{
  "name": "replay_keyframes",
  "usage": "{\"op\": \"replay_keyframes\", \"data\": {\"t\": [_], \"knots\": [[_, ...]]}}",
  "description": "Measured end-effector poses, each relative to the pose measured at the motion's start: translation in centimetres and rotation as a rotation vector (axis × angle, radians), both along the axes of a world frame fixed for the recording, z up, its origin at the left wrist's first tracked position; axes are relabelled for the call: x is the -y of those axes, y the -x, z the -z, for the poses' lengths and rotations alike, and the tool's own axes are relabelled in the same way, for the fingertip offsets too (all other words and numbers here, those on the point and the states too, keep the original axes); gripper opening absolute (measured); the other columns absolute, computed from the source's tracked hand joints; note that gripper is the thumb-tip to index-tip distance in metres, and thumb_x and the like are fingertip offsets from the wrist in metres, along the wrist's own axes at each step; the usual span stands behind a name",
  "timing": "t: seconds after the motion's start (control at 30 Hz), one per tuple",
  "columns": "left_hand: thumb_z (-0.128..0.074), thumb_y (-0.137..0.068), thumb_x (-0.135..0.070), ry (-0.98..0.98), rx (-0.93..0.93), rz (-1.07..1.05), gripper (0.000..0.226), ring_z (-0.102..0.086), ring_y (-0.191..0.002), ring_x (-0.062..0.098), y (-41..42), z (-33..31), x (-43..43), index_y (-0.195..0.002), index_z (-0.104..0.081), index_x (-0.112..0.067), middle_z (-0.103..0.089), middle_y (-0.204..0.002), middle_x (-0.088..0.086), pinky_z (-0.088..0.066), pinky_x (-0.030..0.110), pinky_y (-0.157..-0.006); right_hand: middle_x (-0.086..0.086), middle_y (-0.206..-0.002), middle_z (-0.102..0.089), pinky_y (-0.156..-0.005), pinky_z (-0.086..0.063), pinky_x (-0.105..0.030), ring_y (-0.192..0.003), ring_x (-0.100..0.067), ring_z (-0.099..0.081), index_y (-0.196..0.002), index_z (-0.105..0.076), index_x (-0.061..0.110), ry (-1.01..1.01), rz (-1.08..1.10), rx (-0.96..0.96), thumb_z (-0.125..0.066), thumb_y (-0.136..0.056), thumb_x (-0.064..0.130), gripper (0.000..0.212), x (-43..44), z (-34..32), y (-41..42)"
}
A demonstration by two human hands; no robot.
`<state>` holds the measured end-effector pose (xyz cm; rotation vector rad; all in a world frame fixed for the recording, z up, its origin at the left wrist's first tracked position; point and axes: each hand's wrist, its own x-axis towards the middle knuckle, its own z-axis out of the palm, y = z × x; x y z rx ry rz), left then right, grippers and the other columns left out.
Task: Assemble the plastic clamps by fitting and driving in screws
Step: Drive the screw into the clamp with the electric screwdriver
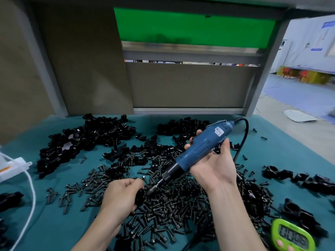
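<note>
— What is found nearest on the worktop (54, 229)?

— A green timer (291, 237) is seen at the near right edge. A wide heap of loose screws (163, 211) is spread across the middle.

— And the hands?

— A black clamp (140, 196) is gripped in the curled fingers of the left hand (121, 193), just above the screws. The blue driver (203, 147) is grasped by the right hand (213, 168), and its bit is pointed down at the clamp. Whether contact is made cannot be told.

— Which step is judged to be in hand?

— A screw is probably being driven, or is about to be.

— How much has been done?

— A few clamps (308, 183) that look joined are laid out at the right, though this cannot be confirmed. Farther back, large piles of parts (81, 140) are seen, apparently unassembled. With so many screws unused as well, most of the work is judged to remain.
</note>
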<state>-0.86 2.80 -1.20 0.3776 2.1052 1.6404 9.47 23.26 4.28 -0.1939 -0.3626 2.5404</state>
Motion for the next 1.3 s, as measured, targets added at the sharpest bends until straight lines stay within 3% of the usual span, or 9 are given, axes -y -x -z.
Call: {"op": "replay_keyframes", "data": {"t": [0.37,0.5,0.67,0.77,0.83,0.97,1.07,1.2,1.3], "knots": [[-0.066,-0.088,-0.016,-0.013,0.005,-0.005,0.026,-0.038,-0.049,0.019,0.1,-0.1,-0.1,-0.065,-0.055,-0.012,-0.047,-0.064,0.011,-0.032,0.021,-0.04,-0.007,-0.135,-0.061,-0.111,-0.041,-0.035,-0.111,-0.02,-0.06,-0.147,-0.059,0.015,-0.141,-0.052,-0.084,-0.046,-0.103,0.056,0.061,0.2,0.9,0.2],[-0.066,-0.089,-0.017,0.019,-0.038,-0.015,0.028,-0.034,-0.053,0.02,0.0,-0.2,-0.2,-0.065,-0.052,-0.012,-0.038,-0.064,0.01,-0.036,0.018,-0.04,-0.007,-0.124,-0.068,-0.11,-0.039,-0.034,-0.105,-0.021,-0.063,-0.134,-0.068,0.01,-0.078,-0.043,-0.097,-0.053,-0.097,0.055,0.06,0.2,1.2,0.3],[-0.063,-0.089,-0.032,0.152,-0.231,0.015,0.026,-0.037,-0.044,0.013,-0.6,0.2,-0.4,-0.067,-0.066,-0.02,-0.044,-0.047,-0.007,-0.032,0.024,-0.046,-0.009,-0.101,-0.071,-0.094,-0.055,-0.042,-0.091,-0.023,-0.067,-0.123,-0.068,0.008,-0.063,0.068,0.085,-0.07,-0.081,0.065,0.071,-0.1,1.2,0.5],[-0.064,-0.091,-0.03,0.172,-0.303,0.028,0.022,-0.033,-0.037,0.007,-0.9,0.0,-0.6,-0.07,-0.069,-0.031,-0.046,-0.043,-0.006,-0.027,0.021,-0.039,-0.012,-0.112,-0.07,-0.077,-0.061,-0.047,-0.102,-0.025,-0.069,-0.125,-0.064,0.013,-0.026,0.198,0.309,-0.066,-0.083,0.071,0.071,-0.2,1.4,1.1],[-0.065,-0.09,-0.029,0.178,-0.334,0.002,0.021,-0.033,-0.036,0.007,-1.0,0.0,-0.5,-0.07,-0.07,-0.028,-0.049,-0.044,-0.005,-0.025,0.017,-0.037,-0.014,-0.118,-0.069,-0.081,-0.06,-0.05,-0.104,-0.026,-0.069,-0.124,-0.062,0.017,0.021,0.229,0.33,-0.062,-0.085,0.073,0.069,0.0,1.9,1.4],[-0.066,-0.091,-0.037,0.187,-0.413,-0.074,0.025,-0.033,-0.033,0.008,-1.5,0.3,-0.4,-0.071,-0.067,-0.024,-0.048,-0.04,-0.004,-0.032,0.019,-0.039,-0.008,-0.078,-0.062,-0.098,-0.055,-0.052,-0.07,-0.023,-0.062,-0.115,-0.059,0.011,0.076,0.184,0.273,-0.066,-0.09,0.066,0.061,0.4,2.4,1.8],[-0.065,-0.09,-0.04,0.137,-0.469,-0.062,0.02,-0.034,-0.032,0.007,-1.8,0.3,-0.5,-0.072,-0.063,-0.031,-0.05,-0.041,-0.004,-0.028,0.02,-0.036,-0.005,-0.071,-0.057,-0.08,-0.056,-0.037,-0.059,-0.02,-0.057,-0.111,-0.057,0.014,0.136,0.184,0.211,-0.072,-0.086,0.064,0.058,0.3,2.3,1.9],[-0.061,-0.091,-0.047,0.11,-0.561,-0.022,0.018,-0.037,-0.033,0.007,-2.2,0.5,-0.5,-0.076,-0.06,-0.037,-0.053,-0.044,-0.007,-0.029,0.02,-0.035,-0.004,-0.067,-0.059,-0.064,-0.055,-0.031,-0.054,-0.018,-0.057,-0.107,-0.053,0.012,0.058,0.173,0.299,-0.077,-0.085,0.011,0.032,0.4,2.8,1.9],[-0.055,-0.098,-0.051,0.072,-0.638,-0.009,0.022,-0.035,-0.032,0.007,-2.2,0.7,-0.2,-0.079,-0.056,-0.04,-0.049,-0.042,-0.007,-0.027,0.021,-0.035,-0.004,-0.066,-0.06,-0.061,-0.054,-0.03,-0.052,-0.016,-0.056,-0.104,-0.053,0.009,0.034,0.233,0.35,-0.071,-0.086,-0.002,0.028,0.5,2.9,2.3]]}}
